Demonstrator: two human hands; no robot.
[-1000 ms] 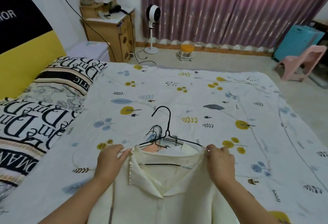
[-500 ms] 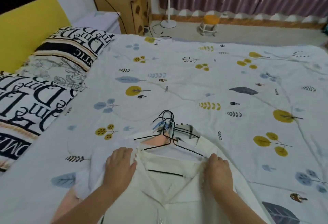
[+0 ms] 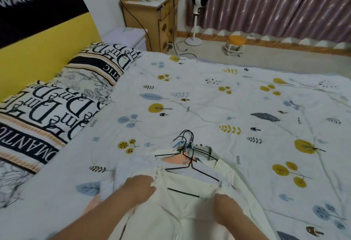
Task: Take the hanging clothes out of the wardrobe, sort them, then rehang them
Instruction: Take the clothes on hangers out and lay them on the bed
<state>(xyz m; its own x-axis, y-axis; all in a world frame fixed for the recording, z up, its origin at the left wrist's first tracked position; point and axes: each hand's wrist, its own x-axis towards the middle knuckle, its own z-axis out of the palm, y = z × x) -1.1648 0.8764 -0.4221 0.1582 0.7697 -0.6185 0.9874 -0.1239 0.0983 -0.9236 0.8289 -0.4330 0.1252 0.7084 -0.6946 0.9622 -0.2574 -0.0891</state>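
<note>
Here, a bed (image 3: 218,97) under a leaf-printed quilt is carrying a stack of clothes still on black wire hangers (image 3: 187,156), their hooks bunched together and pointing away from the person. A cream shirt (image 3: 178,211) is lying on top of the stack, between and under both hands. The left hand (image 3: 139,187) is pinching the shirt's left shoulder edge by the collar, while the right hand (image 3: 228,208) is resting on its right shoulder, fingers curled into the fabric.

headboard (image 3: 38,2) reads "warrior"; bedsheet (image 3: 209,106) says "trees".
</note>
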